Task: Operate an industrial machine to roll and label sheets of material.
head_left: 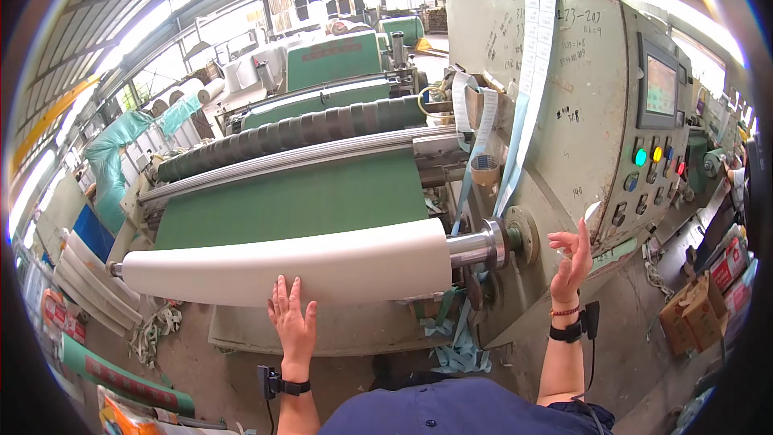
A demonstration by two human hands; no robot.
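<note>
A long white roll is mounted on a metal shaft across the front of a machine. My left hand has its fingers stretched out, and the fingertips overlap the roll's lower front side. Whether they press on it I cannot tell. Raised beside the right end of the shaft, my right hand has its fingers apart and holds nothing that I can see. Behind the roll lies a wide green sheet, running back under a dark banded roller.
On the right stands a grey control cabinet with a screen and lit buttons. Long paper strips hang down its side near a tape roll. Blue scraps lie below. A carton sits far right, a green roll lower left.
</note>
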